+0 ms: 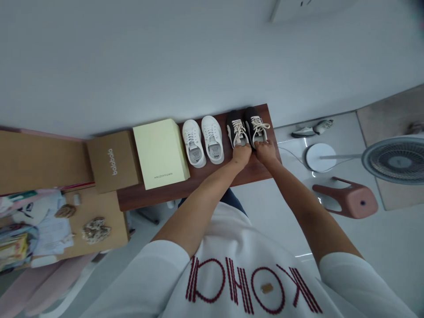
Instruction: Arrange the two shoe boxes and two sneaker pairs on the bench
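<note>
Two dark sneakers with cream laces stand side by side at the right end of a brown wooden bench [155, 192], toes toward the wall. My left hand [241, 155] is closed on the heel of the left dark sneaker [235, 118]. At the heel of the right dark sneaker [251, 115], my right hand [266, 151] is closed too. The fingertips of both hands are partly hidden. Just left of them sit a white sneaker [212, 128] and its matching white sneaker [191, 132], also toes to the wall.
Further left on the bench are a pale yellow shoebox [159, 150] and a brown shoebox [114, 163]. A cluttered table [115, 225] adjoins at left. On the floor to the right are a pink stool [357, 201], a standing fan [397, 160] and another pair of shoes [304, 132].
</note>
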The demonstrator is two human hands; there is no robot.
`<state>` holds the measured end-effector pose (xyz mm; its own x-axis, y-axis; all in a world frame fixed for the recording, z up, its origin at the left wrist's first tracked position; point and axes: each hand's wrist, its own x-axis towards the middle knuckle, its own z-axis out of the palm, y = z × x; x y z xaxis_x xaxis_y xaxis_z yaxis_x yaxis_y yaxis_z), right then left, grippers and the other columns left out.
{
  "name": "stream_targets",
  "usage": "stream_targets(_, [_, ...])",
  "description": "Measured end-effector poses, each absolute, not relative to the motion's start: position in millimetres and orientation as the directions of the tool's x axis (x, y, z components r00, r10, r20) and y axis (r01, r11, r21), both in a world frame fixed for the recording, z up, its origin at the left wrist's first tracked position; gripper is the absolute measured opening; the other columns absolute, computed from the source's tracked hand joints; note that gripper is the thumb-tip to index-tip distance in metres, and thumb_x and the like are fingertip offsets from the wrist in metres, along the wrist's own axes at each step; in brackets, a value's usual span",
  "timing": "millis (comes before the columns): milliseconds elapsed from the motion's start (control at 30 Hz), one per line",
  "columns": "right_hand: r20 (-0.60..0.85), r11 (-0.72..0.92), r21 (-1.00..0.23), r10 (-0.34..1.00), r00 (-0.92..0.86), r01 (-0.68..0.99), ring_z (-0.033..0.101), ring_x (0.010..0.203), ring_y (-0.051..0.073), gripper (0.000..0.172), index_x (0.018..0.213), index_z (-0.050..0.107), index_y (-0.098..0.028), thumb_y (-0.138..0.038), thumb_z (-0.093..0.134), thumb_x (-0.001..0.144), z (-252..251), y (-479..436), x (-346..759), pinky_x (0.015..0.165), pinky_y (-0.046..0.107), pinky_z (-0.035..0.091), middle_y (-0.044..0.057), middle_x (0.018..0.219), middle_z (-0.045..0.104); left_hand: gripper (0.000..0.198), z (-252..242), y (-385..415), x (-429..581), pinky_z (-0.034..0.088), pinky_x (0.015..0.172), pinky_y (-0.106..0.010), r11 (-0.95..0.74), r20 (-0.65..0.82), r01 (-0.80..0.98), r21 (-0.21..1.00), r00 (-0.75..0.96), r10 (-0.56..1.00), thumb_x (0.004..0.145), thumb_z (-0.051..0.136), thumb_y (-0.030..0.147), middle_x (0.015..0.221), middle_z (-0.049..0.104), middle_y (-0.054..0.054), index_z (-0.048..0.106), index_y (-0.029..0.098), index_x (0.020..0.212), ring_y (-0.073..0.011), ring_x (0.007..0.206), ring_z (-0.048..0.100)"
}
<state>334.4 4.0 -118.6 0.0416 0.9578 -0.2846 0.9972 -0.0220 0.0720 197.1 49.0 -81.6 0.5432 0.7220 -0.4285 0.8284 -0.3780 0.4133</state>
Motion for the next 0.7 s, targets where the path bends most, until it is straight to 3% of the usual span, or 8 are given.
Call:
stream_targets(267, [-0.301,-0.062,0.066,0.950,0.079,0.996,0.066,0.096,0.029,0.036,0.112,0.073,-0.007,-0.009,0.040,0.102,-120,6,328,0.102,0.041,0.033,0.022,0.102,0.077,0.034,-88,54,194,0.050,0.103,-0.039,-0.482,-0.403,0.805,0.347,0.592,0.698,0.106,0.039,0.005,0.107,0.077,-0.024,0.069,0.002,0.121,-0.0282,0.114,0.075])
stream_targets(433, [-0.237,-0.130,0.043,0.962,0.137,0.991,0.062,0.110,0.033,0.034,0.115,0.073,-0.008,-0.009,0.042,0.100,-104,6,318,0.112,0.052,0.028,0.022,0.111,0.075,0.033,-77,52,190,0.050,0.103,-0.039,-0.495,-0.356,0.800,0.338,0.596,0.720,0.106,0.037,0.005,0.114,0.075,-0.025,0.066,0.003,0.120,-0.0289,0.120,0.071])
stream_targets(600, [-0.156,-0.194,-0.041,0.970,0.185,0.980,0.057,0.117,0.036,0.033,0.123,0.070,-0.010,-0.021,0.048,0.101,-66,-8,298,0.119,0.059,0.022,0.022,0.120,0.073,0.033,-46,43,167,0.050,0.102,-0.040,-0.577,-0.211,0.711,0.402,0.685,0.698,0.107,0.042,0.011,0.116,0.074,-0.020,0.061,0.010,0.133,-0.0286,0.118,0.070])
stream_targets(700, [-0.174,-0.214,-0.106,0.965,0.194,0.971,0.057,0.121,0.037,0.036,0.130,0.068,-0.013,-0.030,0.051,0.103,-46,-31,279,0.121,0.058,0.022,0.021,0.126,0.072,0.036,-30,29,121,0.051,0.100,-0.040,-0.556,-0.218,0.683,0.474,0.702,0.678,0.107,0.046,0.018,0.118,0.076,-0.015,0.059,0.017,0.141,-0.0283,0.114,0.072])
